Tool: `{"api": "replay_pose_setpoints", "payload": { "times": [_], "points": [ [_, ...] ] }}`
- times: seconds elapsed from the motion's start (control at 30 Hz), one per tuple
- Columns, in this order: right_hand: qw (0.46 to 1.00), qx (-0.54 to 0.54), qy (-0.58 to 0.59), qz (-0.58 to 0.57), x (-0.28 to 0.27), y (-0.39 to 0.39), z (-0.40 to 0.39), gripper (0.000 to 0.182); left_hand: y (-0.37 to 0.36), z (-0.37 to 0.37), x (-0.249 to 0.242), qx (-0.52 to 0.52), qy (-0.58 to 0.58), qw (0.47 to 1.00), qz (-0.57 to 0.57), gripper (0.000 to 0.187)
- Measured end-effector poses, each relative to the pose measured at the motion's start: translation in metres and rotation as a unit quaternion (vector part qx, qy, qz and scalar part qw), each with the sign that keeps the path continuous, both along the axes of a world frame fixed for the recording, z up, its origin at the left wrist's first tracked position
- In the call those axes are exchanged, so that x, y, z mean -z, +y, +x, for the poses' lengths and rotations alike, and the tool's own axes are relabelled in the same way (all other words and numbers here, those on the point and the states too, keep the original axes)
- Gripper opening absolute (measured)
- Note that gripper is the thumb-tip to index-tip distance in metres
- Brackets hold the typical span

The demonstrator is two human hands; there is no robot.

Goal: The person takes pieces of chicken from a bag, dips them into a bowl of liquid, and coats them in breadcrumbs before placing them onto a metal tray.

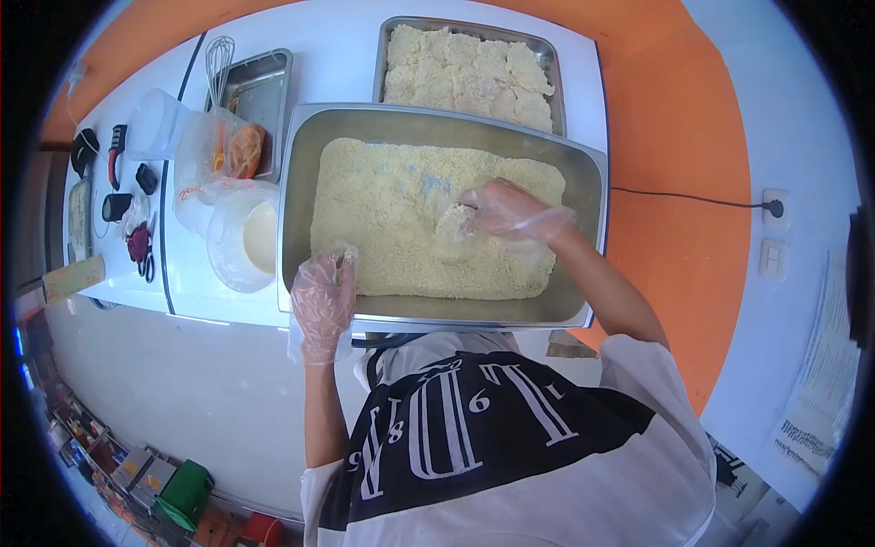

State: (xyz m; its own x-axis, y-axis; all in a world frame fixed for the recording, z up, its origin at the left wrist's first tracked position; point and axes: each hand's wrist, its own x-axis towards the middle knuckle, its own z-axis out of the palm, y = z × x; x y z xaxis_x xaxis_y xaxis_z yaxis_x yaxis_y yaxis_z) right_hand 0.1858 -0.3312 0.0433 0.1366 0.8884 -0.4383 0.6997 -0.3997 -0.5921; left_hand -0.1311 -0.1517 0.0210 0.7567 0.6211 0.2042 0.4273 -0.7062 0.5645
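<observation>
A deep metal pan [583, 164] full of pale yellow breadcrumbs [392, 214] lies in front of me. My right hand [515, 211], in a clear plastic glove, is over the crumbs right of the middle. Its fingers are closed on a crumb-coated piece [453, 230], whose lower side meets the crumbs. At the pan's front left corner is my left hand [324, 296], also gloved. Crumbs cling to its fingertips, which are loosely bent and a little apart, with no piece visible in them. Bare metal shows through the crumbs near the back.
Behind the pan stands a tray [558, 100] of coated pieces [469, 77]. To the left are a bowl of pale batter [260, 237], a plastic bag [196, 173], a smaller metal tray [281, 82] and a whisk [219, 68]. A black cable [684, 196] runs to a wall socket [775, 208].
</observation>
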Motion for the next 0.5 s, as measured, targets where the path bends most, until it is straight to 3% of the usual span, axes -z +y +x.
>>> {"api": "replay_pose_setpoints", "payload": {
  "times": [0.07, 0.23, 0.37, 0.43, 0.5],
  "points": [
    [0.999, 0.008, 0.011, 0.031, -0.015, -0.014, -0.001, 0.043, -0.003, -0.001, 0.002, 0.01, -0.016, 1.0, 0.003, 0.017],
    [0.983, 0.124, 0.115, 0.068, -0.071, -0.02, 0.016, 0.035, -0.001, -0.006, 0.004, -0.024, 0.09, 0.996, -0.006, 0.021],
    [0.981, 0.169, 0.035, 0.094, -0.127, -0.014, 0.057, 0.032, -0.002, -0.007, 0.01, 0.012, 0.031, 0.999, 0.038, 0.017],
    [0.95, 0.221, 0.168, 0.145, -0.143, -0.007, 0.089, 0.03, -0.002, -0.01, 0.014, -0.003, 0.04, 0.998, 0.041, 0.02],
    [0.95, 0.229, 0.129, 0.17, -0.137, -0.001, 0.129, 0.027, -0.003, -0.011, 0.015, -0.007, 0.034, 0.999, 0.038, 0.02]
  ]
}}
